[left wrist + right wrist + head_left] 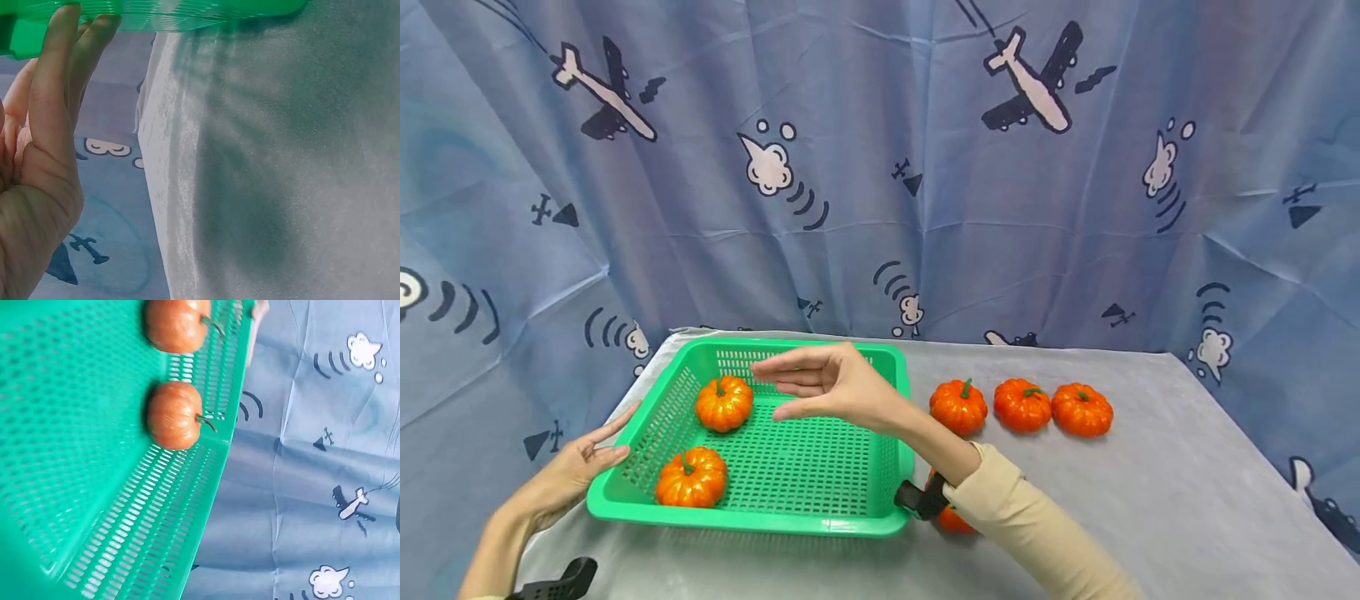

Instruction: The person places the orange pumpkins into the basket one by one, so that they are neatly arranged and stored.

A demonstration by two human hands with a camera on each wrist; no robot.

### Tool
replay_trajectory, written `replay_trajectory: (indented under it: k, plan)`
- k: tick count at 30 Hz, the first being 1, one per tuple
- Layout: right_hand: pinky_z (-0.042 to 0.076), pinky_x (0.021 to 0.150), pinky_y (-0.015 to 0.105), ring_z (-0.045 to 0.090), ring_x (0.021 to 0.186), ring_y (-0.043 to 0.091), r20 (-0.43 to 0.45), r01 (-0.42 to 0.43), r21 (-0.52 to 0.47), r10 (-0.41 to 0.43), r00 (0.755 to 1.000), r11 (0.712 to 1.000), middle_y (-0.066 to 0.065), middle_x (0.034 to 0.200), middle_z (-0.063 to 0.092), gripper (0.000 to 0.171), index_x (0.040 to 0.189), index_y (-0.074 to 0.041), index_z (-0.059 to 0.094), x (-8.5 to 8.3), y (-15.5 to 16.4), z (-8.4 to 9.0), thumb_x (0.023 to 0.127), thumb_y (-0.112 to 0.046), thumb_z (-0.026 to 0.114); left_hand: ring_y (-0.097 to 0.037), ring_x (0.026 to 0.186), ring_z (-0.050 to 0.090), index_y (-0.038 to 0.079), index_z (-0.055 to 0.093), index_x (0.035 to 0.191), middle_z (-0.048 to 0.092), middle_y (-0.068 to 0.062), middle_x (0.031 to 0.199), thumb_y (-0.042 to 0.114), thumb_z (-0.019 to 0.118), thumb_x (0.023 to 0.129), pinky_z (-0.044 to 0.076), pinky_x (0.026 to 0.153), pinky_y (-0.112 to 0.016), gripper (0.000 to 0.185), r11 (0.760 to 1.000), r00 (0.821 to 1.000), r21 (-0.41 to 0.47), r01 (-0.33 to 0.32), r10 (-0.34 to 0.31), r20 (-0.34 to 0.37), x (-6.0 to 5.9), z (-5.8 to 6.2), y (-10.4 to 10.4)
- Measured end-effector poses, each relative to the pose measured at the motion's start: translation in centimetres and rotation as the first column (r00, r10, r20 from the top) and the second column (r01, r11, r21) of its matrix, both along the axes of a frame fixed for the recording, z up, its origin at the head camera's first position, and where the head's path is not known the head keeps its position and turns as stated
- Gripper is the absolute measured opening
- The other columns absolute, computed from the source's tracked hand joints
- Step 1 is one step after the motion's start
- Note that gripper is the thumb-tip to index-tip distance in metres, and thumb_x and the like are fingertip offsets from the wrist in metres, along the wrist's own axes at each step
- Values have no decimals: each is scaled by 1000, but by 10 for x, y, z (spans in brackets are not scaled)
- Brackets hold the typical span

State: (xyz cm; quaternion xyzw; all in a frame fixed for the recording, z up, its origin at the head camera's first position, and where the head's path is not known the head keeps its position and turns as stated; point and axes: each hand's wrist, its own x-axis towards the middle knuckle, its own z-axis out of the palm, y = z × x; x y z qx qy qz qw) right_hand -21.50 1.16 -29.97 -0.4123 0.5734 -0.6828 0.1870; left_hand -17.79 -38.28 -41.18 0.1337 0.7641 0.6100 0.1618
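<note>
— Head view first: where's the pumpkin [724, 403] against that right hand [831, 387]?

— It sits in the far left part of the green basket [820, 523], just left of and slightly below the fingertips. The hand hangs above the basket floor with fingers straight and spread from the thumb, gripping nothing. There's a gap between fingertips and pumpkin.

— And the second one?

— The near pumpkin [692, 477] lies in the front left corner of the basket, well below the right hand. In the right wrist view both show against the perforated side wall, the far one [174, 415] nearer the corner, the other [176, 324] at the top edge.

— What's the left hand [574, 467] doing?

— It rests flat against the basket's left outer rim, fingers straight, not curled round it. The left wrist view shows the fingertips [59, 37] touching the green edge [187, 15].

— Anything outside the basket?

— Three pumpkins in a row on the grey table [1150, 500], right of the basket: one [958, 407] just beside it, then a middle one [1022, 405], then the last [1082, 409]. Another orange one [953, 520] peeks out under the right forearm. A blue curtain [880, 167] with planes hangs behind.
</note>
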Motion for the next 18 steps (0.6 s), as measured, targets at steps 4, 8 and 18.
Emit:
replay_trajectory:
  k: [4,8,18]
  plan:
    - [46,99,43,57,118,33,-18,-51,-7,51,999,999,31,124,56,44,120,17,55,20,25,-12,79,12,71,-28,130,43,24,6,155,-16,-35,148,13,39,105,48,86,-14,61,995,999,-90,-41,41,-6,-1,-1,-3]
    - [47,98,44,58,116,31,-51,-72,22,73,996,997,33,121,57,43,116,16,55,34,51,-20,79,4,74,-52,134,14,27,6,155,-17,-32,149,13,38,105,46,87,-13,61,992,998,-106,-61,61,-3,0,-2,-7]
    - [47,97,43,59,117,26,-168,84,76,-70,983,994,16,122,63,46,120,11,57,48,145,-32,78,6,75,-9,133,33,28,6,155,-12,-36,149,15,38,105,46,92,-18,60,988,999,-150,-45,48,10,-4,-9,-7]
